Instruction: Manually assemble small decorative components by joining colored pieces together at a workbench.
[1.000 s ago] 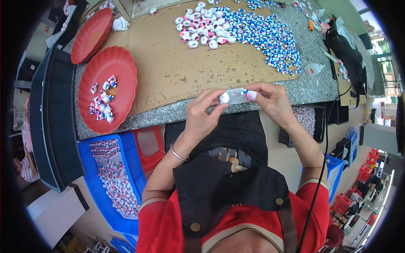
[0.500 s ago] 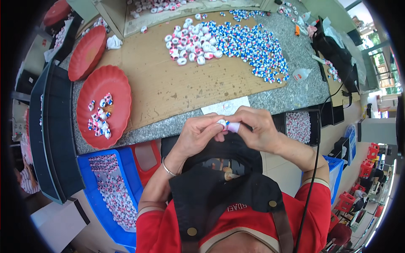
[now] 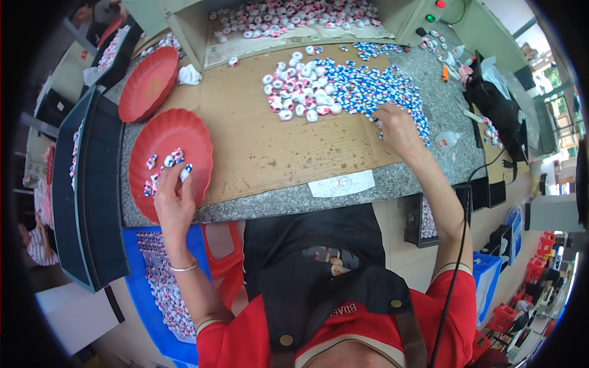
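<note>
My left hand [image 3: 175, 202] reaches over the near red scalloped plate [image 3: 178, 132], which holds several small red, white and blue pieces [image 3: 161, 168]. Its fingertips pinch a small white piece [image 3: 184, 174] just above the plate. My right hand [image 3: 396, 126] stretches out to the right edge of a big heap of blue-and-white pieces [image 3: 368, 86] on the brown cardboard sheet [image 3: 257, 141]. Its fingers curl down into the heap and are hidden. A heap of red-and-white pieces [image 3: 294, 95] lies to the left of that one.
A white label strip [image 3: 342, 183] lies at the grey stone table's near edge [image 3: 276, 201]. A second red plate [image 3: 147, 83] sits further back on the left. An open box [image 3: 288, 15] of pieces stands behind. A blue crate [image 3: 156, 282] of pieces is below left, and a small bottle [image 3: 448, 140] stands right.
Both hands were together in front of my chest around one small piece. Now they are apart: the left has gone to the red plate, the right out to the heap.
</note>
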The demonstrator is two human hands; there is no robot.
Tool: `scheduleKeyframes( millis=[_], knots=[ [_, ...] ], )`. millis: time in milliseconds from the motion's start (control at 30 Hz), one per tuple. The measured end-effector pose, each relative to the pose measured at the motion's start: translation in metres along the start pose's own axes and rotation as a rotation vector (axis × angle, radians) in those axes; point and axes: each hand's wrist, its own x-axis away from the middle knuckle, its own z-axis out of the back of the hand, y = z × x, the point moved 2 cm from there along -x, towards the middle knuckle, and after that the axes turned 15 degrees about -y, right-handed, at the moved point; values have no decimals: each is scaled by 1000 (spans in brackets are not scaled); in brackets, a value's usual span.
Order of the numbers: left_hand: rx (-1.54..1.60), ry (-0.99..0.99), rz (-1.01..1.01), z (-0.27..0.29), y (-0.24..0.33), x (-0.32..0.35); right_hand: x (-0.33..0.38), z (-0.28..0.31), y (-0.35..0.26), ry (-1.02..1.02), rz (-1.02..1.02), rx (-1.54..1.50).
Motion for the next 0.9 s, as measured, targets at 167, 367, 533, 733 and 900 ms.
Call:
scheduleKeyframes(
  millis=[167, 367, 533, 733, 900],
  knots=[
    [-112, 212, -184, -30, 26, -20, -6, -7, -5, -100, 18, 235],
    [113, -1, -334, -111, 103, -91, 4, -13, -13, -9, 85, 240],
    [-46, -59, -308, -151, 106, -118, 5, -12, 2, -76, 43, 153],
    [-104, 18, -447, -157, 98, -113, 12, 8, -27, -95, 67, -45],
    [148, 7, -376, -119, 99, -77, 38, 2, -45, -203, -54, -78]
  ],
)
